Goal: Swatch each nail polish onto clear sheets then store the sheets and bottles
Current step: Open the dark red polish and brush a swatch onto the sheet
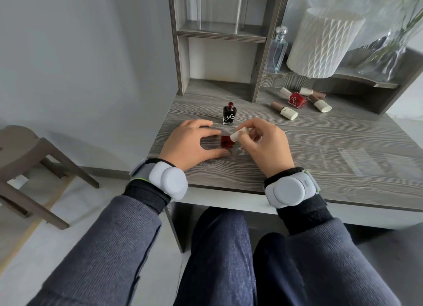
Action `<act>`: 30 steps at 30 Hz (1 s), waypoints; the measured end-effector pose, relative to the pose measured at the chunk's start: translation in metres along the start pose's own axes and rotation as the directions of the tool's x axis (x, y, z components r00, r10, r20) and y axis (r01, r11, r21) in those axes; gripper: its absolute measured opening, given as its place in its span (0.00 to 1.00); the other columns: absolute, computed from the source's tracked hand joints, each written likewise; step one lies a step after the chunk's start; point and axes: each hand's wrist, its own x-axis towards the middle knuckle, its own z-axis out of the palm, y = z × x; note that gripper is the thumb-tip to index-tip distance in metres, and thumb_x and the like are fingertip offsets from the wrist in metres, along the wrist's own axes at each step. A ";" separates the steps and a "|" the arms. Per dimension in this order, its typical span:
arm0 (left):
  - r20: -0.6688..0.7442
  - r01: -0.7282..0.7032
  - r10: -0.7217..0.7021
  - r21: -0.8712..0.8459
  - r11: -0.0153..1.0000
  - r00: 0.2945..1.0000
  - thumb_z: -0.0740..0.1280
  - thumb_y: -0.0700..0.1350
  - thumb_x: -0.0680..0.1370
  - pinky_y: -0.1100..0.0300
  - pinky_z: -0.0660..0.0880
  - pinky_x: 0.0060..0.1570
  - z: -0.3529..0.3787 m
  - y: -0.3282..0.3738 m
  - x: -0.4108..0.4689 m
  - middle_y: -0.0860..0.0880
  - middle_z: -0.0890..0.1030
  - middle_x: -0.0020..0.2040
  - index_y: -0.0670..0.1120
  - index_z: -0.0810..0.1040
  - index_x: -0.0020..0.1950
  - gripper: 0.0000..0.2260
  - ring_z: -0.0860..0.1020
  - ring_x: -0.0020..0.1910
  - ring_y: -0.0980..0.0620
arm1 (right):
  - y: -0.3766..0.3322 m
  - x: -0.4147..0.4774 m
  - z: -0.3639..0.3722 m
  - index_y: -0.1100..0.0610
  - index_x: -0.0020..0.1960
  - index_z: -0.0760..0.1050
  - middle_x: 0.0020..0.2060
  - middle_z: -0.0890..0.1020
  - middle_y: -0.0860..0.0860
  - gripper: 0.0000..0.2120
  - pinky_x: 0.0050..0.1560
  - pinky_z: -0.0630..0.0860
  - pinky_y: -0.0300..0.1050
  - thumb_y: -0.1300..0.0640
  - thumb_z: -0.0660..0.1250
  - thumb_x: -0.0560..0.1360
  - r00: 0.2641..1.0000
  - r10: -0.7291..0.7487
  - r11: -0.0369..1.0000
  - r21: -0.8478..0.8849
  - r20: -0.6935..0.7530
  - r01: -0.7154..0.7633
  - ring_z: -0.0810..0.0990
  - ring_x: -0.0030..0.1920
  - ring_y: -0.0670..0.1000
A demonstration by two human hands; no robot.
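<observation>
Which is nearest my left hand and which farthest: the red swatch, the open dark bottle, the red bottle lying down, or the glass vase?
From the left hand:
1. Red swatch, between its thumb and forefinger, by the brush cap in the right hand.
2. Open dark bottle, upright behind the fingertips.
3. Red bottle, lying back right.
4. Glass vase, on the ledge, far back right.

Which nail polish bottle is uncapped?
The dark red bottle, standing upright just beyond the left hand. Its cream cap is in the right hand. The other bottles lie capped on their sides, farther back right.
</observation>
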 end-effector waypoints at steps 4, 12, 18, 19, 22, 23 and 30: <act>-0.013 0.006 -0.006 -0.008 1.000 1.000 0.59 0.76 0.59 0.54 0.61 0.70 0.001 -0.001 0.000 0.58 0.71 0.68 0.59 0.77 0.63 0.37 0.64 0.69 0.55 | -0.002 0.000 -0.002 0.48 0.40 0.78 0.30 0.78 0.44 0.17 0.47 0.75 0.54 0.39 0.57 0.64 1.000 0.026 1.000 -0.004 0.001 -0.026 0.77 0.39 0.50; -0.013 0.002 -0.003 -0.014 1.000 1.000 0.62 0.74 0.61 0.55 0.61 0.69 0.002 -0.003 0.001 0.60 0.70 0.68 0.59 0.77 0.63 0.35 0.63 0.68 0.57 | 0.004 0.000 -0.003 0.53 0.39 0.77 0.27 0.73 0.45 0.07 0.45 0.72 0.53 0.51 0.63 0.67 0.995 0.060 0.998 -0.024 -0.079 -0.062 0.73 0.38 0.54; 0.000 0.007 -0.007 -0.012 1.000 1.000 0.62 0.74 0.61 0.55 0.60 0.70 0.001 -0.002 0.000 0.59 0.70 0.68 0.59 0.76 0.63 0.35 0.63 0.69 0.56 | 0.002 0.000 -0.008 0.56 0.36 0.70 0.31 0.78 0.53 0.08 0.36 0.71 0.48 0.55 0.64 0.72 0.982 0.094 0.989 0.127 -0.164 -0.073 0.73 0.32 0.54; 0.003 0.008 -0.008 -0.012 1.000 1.000 0.62 0.74 0.61 0.54 0.60 0.70 0.001 -0.002 0.000 0.59 0.70 0.68 0.59 0.76 0.63 0.35 0.63 0.69 0.56 | 0.001 -0.001 -0.009 0.57 0.38 0.70 0.30 0.77 0.51 0.07 0.35 0.69 0.46 0.57 0.64 0.73 0.983 0.090 0.989 0.131 -0.159 -0.069 0.71 0.31 0.50; 0.011 0.010 -0.009 -0.016 1.000 1.000 0.63 0.73 0.62 0.55 0.60 0.69 0.000 -0.001 -0.001 0.60 0.70 0.68 0.59 0.76 0.63 0.34 0.63 0.69 0.56 | 0.004 -0.001 -0.016 0.54 0.45 0.72 0.27 0.73 0.47 0.01 0.30 0.64 0.37 0.59 0.63 0.75 0.991 0.053 0.992 0.120 -0.125 -0.038 0.67 0.26 0.44; 0.010 0.009 -0.009 -0.014 1.000 1.000 0.63 0.73 0.62 0.55 0.59 0.69 0.000 -0.001 -0.001 0.60 0.70 0.68 0.59 0.76 0.63 0.34 0.63 0.69 0.56 | 0.006 -0.002 -0.019 0.54 0.46 0.73 0.25 0.74 0.47 0.01 0.29 0.63 0.35 0.59 0.63 0.77 0.993 0.035 0.993 0.119 -0.114 -0.021 0.67 0.25 0.43; 0.013 0.008 -0.008 -0.004 1.000 1.000 0.62 0.74 0.62 0.55 0.59 0.68 0.000 -0.001 0.000 0.60 0.69 0.69 0.60 0.76 0.63 0.34 0.62 0.69 0.56 | 0.011 -0.002 -0.024 0.55 0.45 0.80 0.30 0.80 0.45 0.04 0.33 0.74 0.39 0.55 0.68 0.77 1.000 -0.002 0.987 0.161 -0.028 0.007 0.79 0.31 0.47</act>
